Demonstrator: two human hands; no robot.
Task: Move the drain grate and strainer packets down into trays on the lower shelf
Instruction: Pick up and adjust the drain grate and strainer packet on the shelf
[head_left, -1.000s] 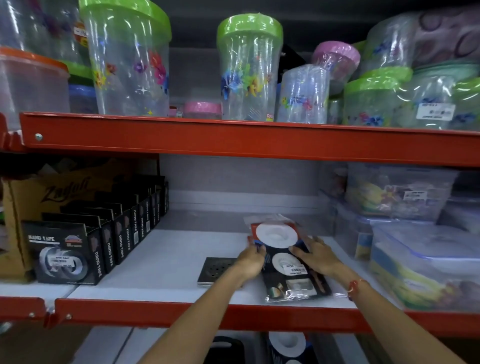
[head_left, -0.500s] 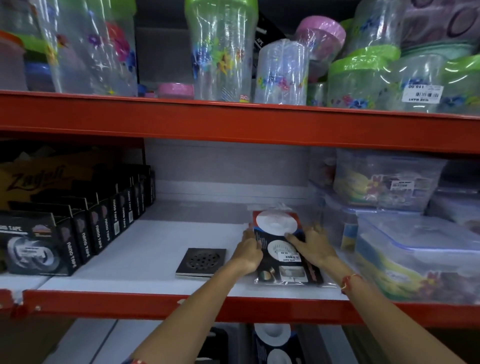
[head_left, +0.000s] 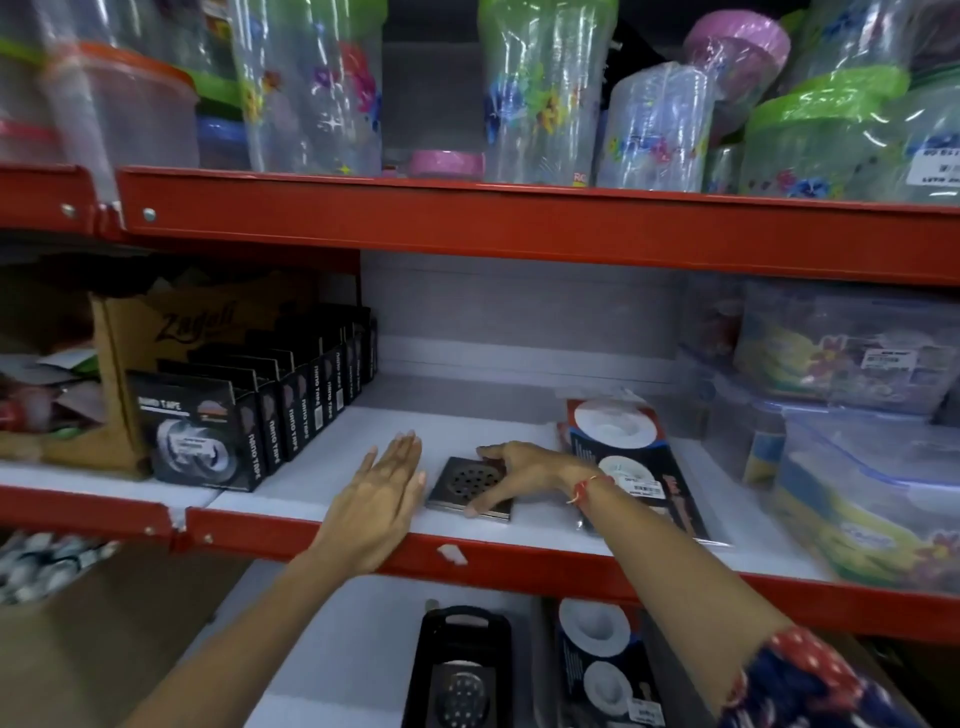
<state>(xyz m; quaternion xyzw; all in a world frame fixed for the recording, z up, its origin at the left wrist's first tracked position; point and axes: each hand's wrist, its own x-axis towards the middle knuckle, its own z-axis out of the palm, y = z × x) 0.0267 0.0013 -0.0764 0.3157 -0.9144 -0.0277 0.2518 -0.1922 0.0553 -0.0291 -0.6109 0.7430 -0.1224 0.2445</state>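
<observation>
A square metal drain grate (head_left: 464, 483) lies flat on the white middle shelf (head_left: 483, 426). My right hand (head_left: 524, 470) reaches over it, fingers on its far edge and thumb on its near edge. My left hand (head_left: 387, 488) hovers flat and open just left of the grate, holding nothing. The stack of strainer packets (head_left: 621, 452) lies on the shelf right of my right wrist. On the lower shelf, a black tray (head_left: 434, 670) holds another grate, and a second tray to its right holds strainer packets (head_left: 602, 660).
Black nano tape boxes (head_left: 244, 415) and a cardboard box (head_left: 156, 343) stand at the left of the middle shelf. Clear lidded containers (head_left: 862, 447) fill its right side. The red shelf edge (head_left: 519, 564) runs under my forearms. Plastic jars crowd the top shelf.
Both hands have let go of the strainer packet stack and moved left. My right hand now grips the drain grate, and my left hand has opened flat beside it.
</observation>
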